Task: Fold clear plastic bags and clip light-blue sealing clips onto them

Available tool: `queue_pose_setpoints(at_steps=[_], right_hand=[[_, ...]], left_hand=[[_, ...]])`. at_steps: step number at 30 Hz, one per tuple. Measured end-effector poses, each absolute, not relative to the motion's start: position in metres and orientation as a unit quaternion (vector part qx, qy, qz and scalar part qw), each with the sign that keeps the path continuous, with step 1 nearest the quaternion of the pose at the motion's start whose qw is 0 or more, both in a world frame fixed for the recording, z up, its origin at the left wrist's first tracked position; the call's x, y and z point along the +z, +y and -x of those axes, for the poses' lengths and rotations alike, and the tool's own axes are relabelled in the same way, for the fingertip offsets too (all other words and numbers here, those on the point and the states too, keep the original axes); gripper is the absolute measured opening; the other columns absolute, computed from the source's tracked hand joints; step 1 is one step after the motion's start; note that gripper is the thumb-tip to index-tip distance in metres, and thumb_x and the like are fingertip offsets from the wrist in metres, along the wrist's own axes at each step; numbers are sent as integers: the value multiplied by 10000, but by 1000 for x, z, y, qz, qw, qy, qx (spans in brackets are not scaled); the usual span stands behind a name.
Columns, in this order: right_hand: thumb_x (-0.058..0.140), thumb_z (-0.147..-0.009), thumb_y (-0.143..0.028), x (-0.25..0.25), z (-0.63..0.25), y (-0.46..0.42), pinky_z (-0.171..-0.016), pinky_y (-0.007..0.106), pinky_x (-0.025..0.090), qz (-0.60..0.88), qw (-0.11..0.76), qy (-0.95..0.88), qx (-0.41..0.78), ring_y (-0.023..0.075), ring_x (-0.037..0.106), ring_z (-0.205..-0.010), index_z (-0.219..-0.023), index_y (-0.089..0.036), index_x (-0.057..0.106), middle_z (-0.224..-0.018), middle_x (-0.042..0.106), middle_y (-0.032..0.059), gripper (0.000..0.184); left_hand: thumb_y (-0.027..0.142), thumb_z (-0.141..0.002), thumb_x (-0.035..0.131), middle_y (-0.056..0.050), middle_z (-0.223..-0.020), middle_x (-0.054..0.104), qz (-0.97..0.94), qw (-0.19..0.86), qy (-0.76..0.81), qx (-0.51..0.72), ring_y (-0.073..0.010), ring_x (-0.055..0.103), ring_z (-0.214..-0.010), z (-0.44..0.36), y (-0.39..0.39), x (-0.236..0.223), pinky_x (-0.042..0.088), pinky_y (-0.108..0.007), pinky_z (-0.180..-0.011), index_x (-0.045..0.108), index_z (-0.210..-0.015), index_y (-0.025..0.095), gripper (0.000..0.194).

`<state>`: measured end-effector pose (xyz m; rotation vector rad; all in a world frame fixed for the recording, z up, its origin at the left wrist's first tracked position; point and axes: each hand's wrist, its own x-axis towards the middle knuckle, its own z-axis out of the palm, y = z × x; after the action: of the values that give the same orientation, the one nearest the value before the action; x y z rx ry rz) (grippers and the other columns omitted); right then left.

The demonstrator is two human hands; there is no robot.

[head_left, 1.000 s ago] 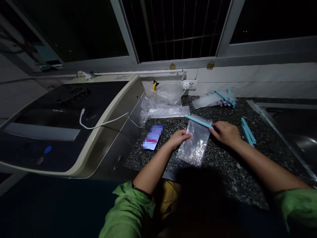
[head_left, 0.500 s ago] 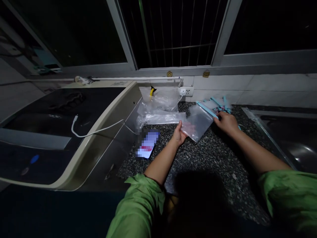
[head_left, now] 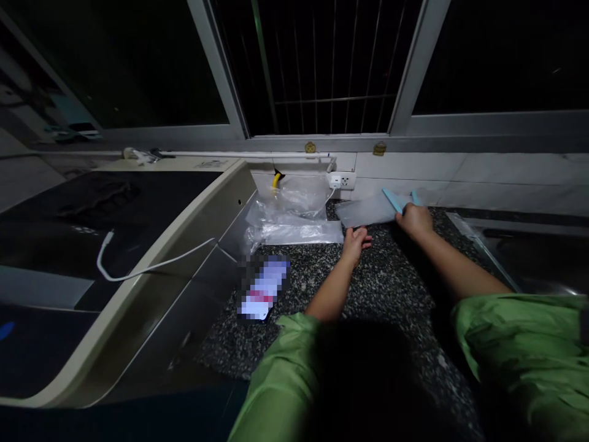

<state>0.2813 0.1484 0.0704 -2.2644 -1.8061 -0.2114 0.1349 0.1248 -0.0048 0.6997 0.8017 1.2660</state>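
The left hand [head_left: 356, 239] lies nearest, flat on the speckled surface [head_left: 391, 288] with its fingers spread and released, grasping nothing. To its left, a little nearer the body, lies a phone [head_left: 263, 288] with its screen lit. Just beyond that hand and to its left, a crumpled heap of clear plastic bags [head_left: 294, 224] rests against the wall.

Farther out and to the right, the right hand [head_left: 414, 218] is closed around the blue-strip end of 1 clear zip bag [head_left: 368, 210], which lies nearly flat at the back of the surface, close to the tiled wall. Its body stretches leftward from the right hand, so its free end sits just beyond the left hand's fingertips, apart from them.

To lay this bag down well, the right hand would best lower the strip end gently so the film does not fold under itself, and keep the blue strip aligned with whatever strips lie behind that hand; those are largely hidden here. The idle left hand could press the free end flat, since thin film tends to slide on polished stone. Dim lighting makes edges hard to read, so feel matters.

Beyond both hands a wall socket [head_left: 341, 180] sits above the heap, with a barred window [head_left: 317, 67] above that.
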Motion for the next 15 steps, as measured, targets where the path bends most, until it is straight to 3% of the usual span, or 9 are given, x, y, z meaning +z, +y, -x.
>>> queue_pose_setpoints(at_steps=[8,15], right_hand=[[462,-816,-212,64,-277,171,-709,375,447,787,116,-603,-61,342,606,-920,-1057,41,567,-962,621,308,364],[469,-801,-214,52,-276,183,-672,398,452,786,114,-604,-63,354,617,-884,-1049,24,571,-913,627,304,359]], left_hand=[[188,-720,652,-106,-1377,426,-278,663,380,582,-62,609,-700,-139,153,-8,465,-118,-462,248,-1369,309,774],[165,-727,629,-107,-1342,463,-305,644,400,576,-78,603,-739,-142,163,-15,482,-145,-518,245,-1375,270,761]])
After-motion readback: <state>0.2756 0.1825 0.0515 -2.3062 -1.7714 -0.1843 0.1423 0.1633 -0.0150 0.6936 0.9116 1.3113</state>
